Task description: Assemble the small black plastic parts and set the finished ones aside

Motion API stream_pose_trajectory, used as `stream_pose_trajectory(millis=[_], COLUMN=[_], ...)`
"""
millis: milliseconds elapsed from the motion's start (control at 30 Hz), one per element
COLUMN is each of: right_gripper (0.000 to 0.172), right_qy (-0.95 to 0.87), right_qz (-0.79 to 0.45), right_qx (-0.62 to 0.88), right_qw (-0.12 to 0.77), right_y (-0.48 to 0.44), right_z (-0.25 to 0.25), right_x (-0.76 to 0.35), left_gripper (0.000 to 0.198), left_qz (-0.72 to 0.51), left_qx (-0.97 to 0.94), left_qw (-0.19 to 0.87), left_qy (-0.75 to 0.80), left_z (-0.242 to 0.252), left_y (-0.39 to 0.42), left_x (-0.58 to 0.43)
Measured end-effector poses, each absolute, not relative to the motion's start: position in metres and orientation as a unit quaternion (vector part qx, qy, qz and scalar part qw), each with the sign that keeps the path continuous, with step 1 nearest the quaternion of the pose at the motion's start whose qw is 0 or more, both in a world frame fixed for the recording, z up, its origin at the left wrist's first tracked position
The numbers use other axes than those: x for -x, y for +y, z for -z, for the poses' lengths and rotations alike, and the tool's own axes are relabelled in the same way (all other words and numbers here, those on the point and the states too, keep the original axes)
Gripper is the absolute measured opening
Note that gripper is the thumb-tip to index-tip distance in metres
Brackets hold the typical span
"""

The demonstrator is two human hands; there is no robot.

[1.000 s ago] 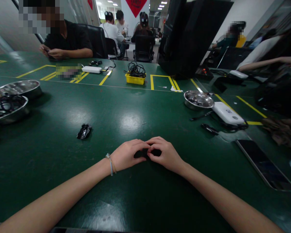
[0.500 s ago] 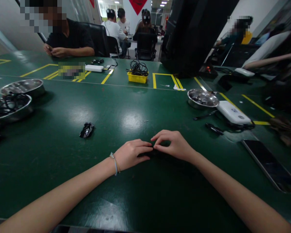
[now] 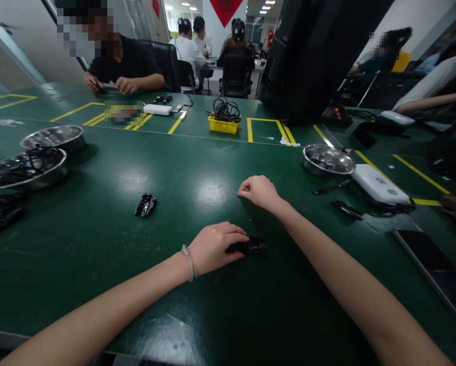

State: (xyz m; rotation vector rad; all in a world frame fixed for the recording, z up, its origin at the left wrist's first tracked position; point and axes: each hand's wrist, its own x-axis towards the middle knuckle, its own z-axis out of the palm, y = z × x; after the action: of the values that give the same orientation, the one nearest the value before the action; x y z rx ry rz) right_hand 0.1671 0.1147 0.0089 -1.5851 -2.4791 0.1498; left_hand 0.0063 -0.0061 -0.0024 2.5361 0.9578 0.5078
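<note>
My left hand (image 3: pixel 221 245), with a pale blue band at its wrist, rests low over the table with its fingers curled on a shiny black plastic piece (image 3: pixel 257 245). Part of that piece is hidden under the fingers. Farther forward, my right hand (image 3: pixel 259 192) is closed in a pinch at the tabletop. A thin metal pin (image 3: pixel 235 193) sticks out to the left of its fingertips. Between the two hands lies a tiny light sliver (image 3: pixel 250 220). Another crumpled-looking black piece (image 3: pixel 146 205) lies to the left, apart from both hands.
Two steel bowls (image 3: pixel 75 136) stand at left, the nearer holding black cables. A third bowl (image 3: pixel 329 159), a white device (image 3: pixel 380 183) and a phone (image 3: pixel 431 272) are at right. A yellow tray (image 3: pixel 224 125) with cables stands ahead. A person sits across the table.
My right hand has moved forward, away from my left hand, and pinches the pin that lay on the table. The black piece by my left hand shows more clearly. The view has shifted slightly.
</note>
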Motion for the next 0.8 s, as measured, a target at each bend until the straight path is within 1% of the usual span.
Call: stream_pose_trajectory(millis=[67, 133, 200, 267, 333, 500, 567, 667, 800], right_gripper=[0.009, 0.013, 0.015, 0.01, 0.005, 0.005, 0.007, 0.009, 0.009], right_qy=[-0.846, -0.849, -0.849, -0.854, -0.859, -0.835, -0.825, -0.824, -0.824], right_qz=[-0.02, 0.0, 0.001, -0.013, -0.048, -0.197, -0.243, -0.279, -0.295], right_qx=[0.532, 0.528, 0.526, 0.518, 0.509, 0.491, 0.468, 0.43, 0.41], right_qw=[0.013, -0.035, -0.048, -0.048, -0.016, 0.152, 0.202, 0.242, 0.258], right_y=[0.107, 0.097, 0.086, 0.077, 0.067, 0.035, 0.021, 0.004, -0.005], right_z=[-0.02, -0.027, -0.028, -0.026, -0.024, -0.018, -0.015, -0.011, -0.007], right_x=[-0.166, -0.166, -0.17, -0.18, -0.192, -0.216, -0.217, -0.214, -0.208], left_gripper=[0.031, 0.03, 0.03, 0.03, 0.029, 0.029, 0.029, 0.027, 0.026], left_qz=[-0.177, -0.177, -0.178, -0.181, -0.19, -0.217, -0.222, -0.224, -0.22], left_qx=[-0.9, -0.898, -0.897, -0.894, -0.888, -0.877, -0.878, -0.886, -0.897], left_qw=[0.193, 0.192, 0.189, 0.188, 0.19, 0.196, 0.19, 0.176, 0.158], left_qy=[0.348, 0.353, 0.358, 0.364, 0.373, 0.382, 0.379, 0.366, 0.349], left_z=[0.001, 0.0, 0.0, 0.001, 0.002, 0.007, 0.01, 0.012, 0.012], left_y=[-0.007, -0.009, -0.011, -0.013, -0.015, -0.018, -0.018, -0.017, -0.016], left_x=[-0.007, -0.007, -0.008, -0.01, -0.011, -0.015, -0.016, -0.016, -0.015])
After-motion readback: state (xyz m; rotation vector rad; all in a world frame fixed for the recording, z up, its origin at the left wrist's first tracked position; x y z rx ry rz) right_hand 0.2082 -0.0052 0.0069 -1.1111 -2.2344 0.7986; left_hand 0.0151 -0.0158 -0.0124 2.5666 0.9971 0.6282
